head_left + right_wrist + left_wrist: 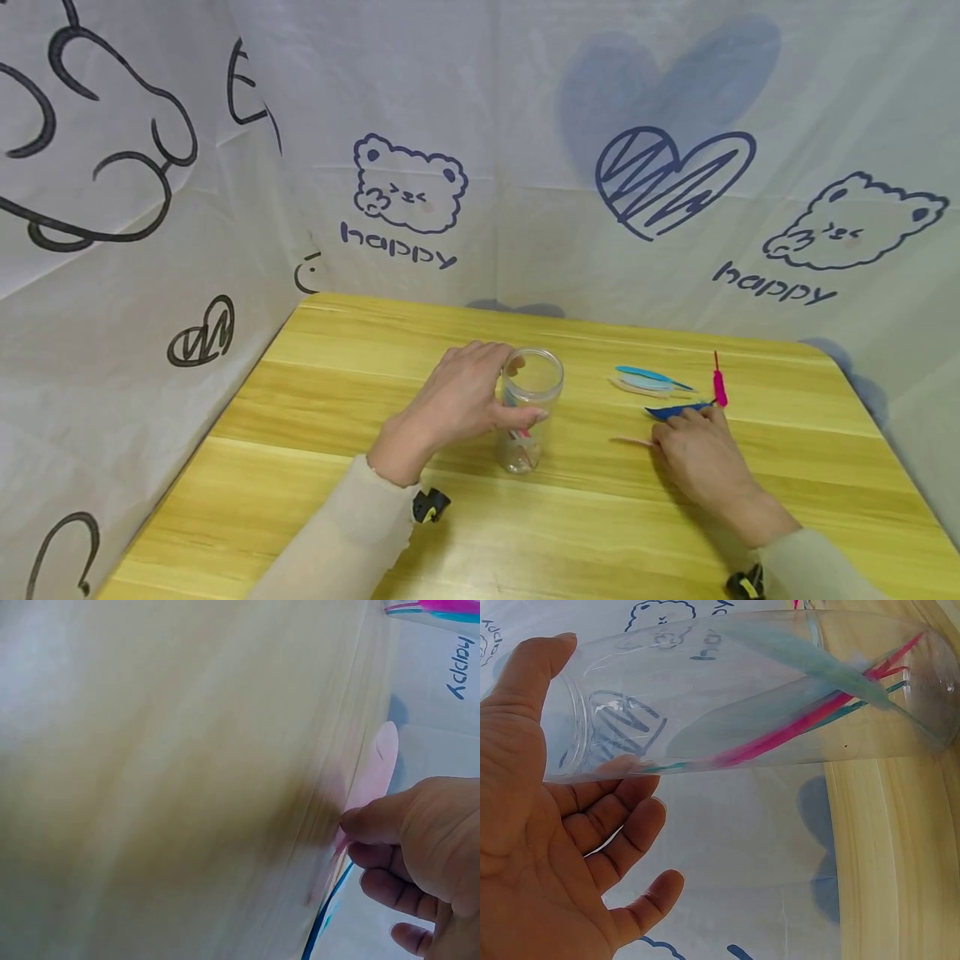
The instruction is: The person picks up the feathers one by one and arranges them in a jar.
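Observation:
My left hand (pixel 461 400) grips the upper part of a clear plastic jar (pixel 531 454) that stands upright and uncapped on the table. Inside the jar, a magenta feather (pixel 780 738) and pale blue-green feathers (pixel 791 651) lean against the wall in the left wrist view. To the right, my right hand (pixel 703 458) is low over the tabletop, pinching a pale pink feather (pixel 381 757) between thumb and forefinger. A dark blue feather (pixel 663 412) lies just beyond those fingers. Part of the pink feather is hidden behind the hand.
Past the right hand lie a bright blue feather (pixel 645 372), a whitish feather (pixel 643 383) and a magenta feather (pixel 721 388). The wood-grain table (pixel 300 467) is bordered at the back and left by printed white cloth (pixel 525 108).

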The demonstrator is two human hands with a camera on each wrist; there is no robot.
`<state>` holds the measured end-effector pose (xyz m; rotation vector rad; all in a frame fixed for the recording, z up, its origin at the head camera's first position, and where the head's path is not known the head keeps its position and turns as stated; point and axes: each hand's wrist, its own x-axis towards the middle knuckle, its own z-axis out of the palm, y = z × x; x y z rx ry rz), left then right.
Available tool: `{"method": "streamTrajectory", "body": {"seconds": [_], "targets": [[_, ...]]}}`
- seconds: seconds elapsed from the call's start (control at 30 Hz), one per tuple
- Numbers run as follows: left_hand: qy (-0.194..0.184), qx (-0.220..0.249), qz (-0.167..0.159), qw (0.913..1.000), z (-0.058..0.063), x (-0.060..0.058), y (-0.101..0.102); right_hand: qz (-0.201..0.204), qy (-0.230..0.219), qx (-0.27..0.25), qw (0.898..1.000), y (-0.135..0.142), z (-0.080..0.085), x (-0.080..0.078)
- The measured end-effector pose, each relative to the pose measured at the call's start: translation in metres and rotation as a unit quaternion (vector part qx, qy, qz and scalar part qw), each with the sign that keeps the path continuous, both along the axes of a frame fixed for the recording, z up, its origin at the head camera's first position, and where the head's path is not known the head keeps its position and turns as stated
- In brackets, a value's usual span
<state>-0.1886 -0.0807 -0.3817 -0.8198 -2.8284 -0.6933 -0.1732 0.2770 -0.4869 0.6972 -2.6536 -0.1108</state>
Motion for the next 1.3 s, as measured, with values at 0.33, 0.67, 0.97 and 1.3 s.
{"method": "streamTrajectory", "body": {"seconds": [0.33, 0.67, 0.97, 1.3], "targets": [[-0.004, 0.004, -0.003, 1.0, 0.0, -0.001, 0.0, 0.073, 0.085, -0.011, 0.994, 0.004, -0.001, -0.01], [0.003, -0.007, -0.003, 1.0, 0.002, -0.002, -0.001, 0.106, 0.136, -0.046, 0.984, -0.001, 0.017, -0.016], [0.009, -0.01, -0.008, 0.9999, 0.003, -0.003, -0.003, 0.116, 0.14, -0.054, 0.982, -0.009, 0.039, -0.014], [0.014, -0.005, -0.006, 0.9999, 0.006, -0.003, -0.004, 0.119, 0.149, -0.05, 0.98, -0.02, 0.059, -0.014]]}}
